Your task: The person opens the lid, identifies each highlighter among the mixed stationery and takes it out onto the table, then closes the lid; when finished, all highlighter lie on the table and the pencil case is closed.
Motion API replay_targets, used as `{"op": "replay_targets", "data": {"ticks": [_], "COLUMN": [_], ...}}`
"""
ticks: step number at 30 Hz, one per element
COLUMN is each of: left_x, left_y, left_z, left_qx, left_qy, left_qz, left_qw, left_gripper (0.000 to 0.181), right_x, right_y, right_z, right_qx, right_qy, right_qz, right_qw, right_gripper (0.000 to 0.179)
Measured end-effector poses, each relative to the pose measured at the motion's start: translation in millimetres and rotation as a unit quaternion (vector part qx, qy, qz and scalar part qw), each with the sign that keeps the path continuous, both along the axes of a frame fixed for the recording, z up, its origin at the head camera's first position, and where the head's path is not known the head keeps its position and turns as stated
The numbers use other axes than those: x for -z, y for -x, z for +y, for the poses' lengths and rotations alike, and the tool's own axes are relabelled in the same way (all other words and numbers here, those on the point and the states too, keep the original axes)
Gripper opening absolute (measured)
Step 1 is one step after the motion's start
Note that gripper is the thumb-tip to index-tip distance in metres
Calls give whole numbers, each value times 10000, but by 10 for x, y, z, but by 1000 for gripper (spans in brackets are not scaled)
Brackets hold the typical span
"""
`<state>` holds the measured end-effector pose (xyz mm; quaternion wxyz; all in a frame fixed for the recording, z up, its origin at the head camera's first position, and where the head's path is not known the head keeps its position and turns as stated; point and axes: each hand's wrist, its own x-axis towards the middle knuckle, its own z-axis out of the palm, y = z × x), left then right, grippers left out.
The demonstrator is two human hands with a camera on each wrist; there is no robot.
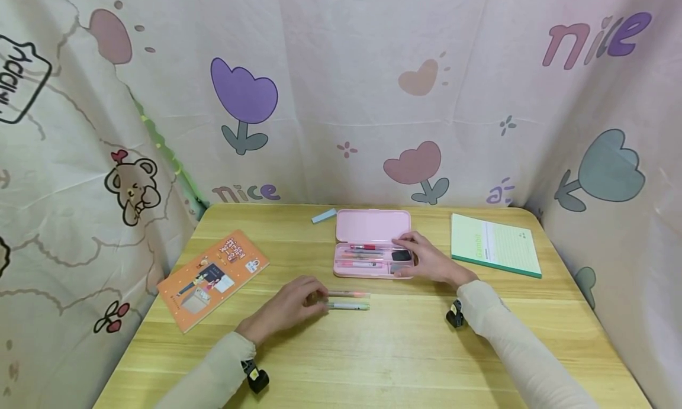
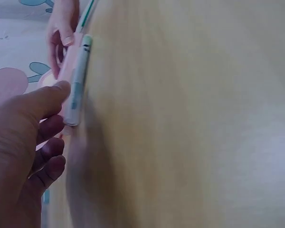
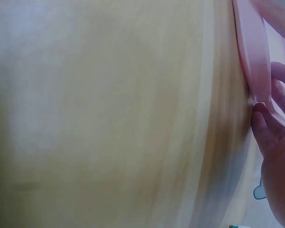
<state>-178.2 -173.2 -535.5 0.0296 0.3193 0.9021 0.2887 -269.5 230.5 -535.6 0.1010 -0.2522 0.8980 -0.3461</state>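
A pink pencil case [image 1: 341, 273] lies with its lid [image 1: 373, 225] swung back. Several pens [image 1: 362, 264] are inside, with a black block [image 1: 401, 255] in a right-hand compartment. My right hand [image 1: 433, 263] holds the case at its right end; the right wrist view shows fingers around the pink end wall [image 3: 256, 57]. Two markers lie side by side on the table in front of the case, one pinkish marker [image 1: 348, 294] and one white-and-green marker [image 1: 350, 306]. My left hand [image 1: 290, 305] is at their left ends, its fingers loosely bent, thumb and fingertips apart in the left wrist view.
An orange booklet [image 1: 213, 279] lies on the wooden table [image 1: 373, 361] at the left. On the right is a pale green notebook [image 1: 495, 246]. A small light-blue strip [image 1: 324, 216] sits behind the case, near the printed curtain [image 1: 319, 160].
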Motion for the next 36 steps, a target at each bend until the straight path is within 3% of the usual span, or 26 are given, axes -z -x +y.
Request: {"op": "replay_targets", "data": {"ticks": [7,13,17,23,29,36], "left_x": [-138,-207,-210,-246,-314,-358], "left_y": [239,504,624,687,714,795], "left_z": [112,298,408,536,623,700], "left_qx": [-293,-220,-185,-127,-57,145], "left_qy": [-3,206,525,879,1156,2036], "left_qz": [-128,-179,20,388,390,739], "left_qw": [9995,9994,9984,9953,9925,9762], "left_gripper": [19,22,22,17,12,11], "right_x": [17,3,7,-8,-9,27], "right_y": [7,-3,-1,-4,-5,8], "right_z": [0,-2,-1,10,11,0], "right_qx": [-11,-6,6,20,-5,5], "right_qy": [-27,-6,-49,-15,8,5], "right_qz": [22,23,29,42,57,62], "right_qw": [10000,10000,10000,10000,10000,10000], "right_gripper": [91,92,92,92,91,92]}}
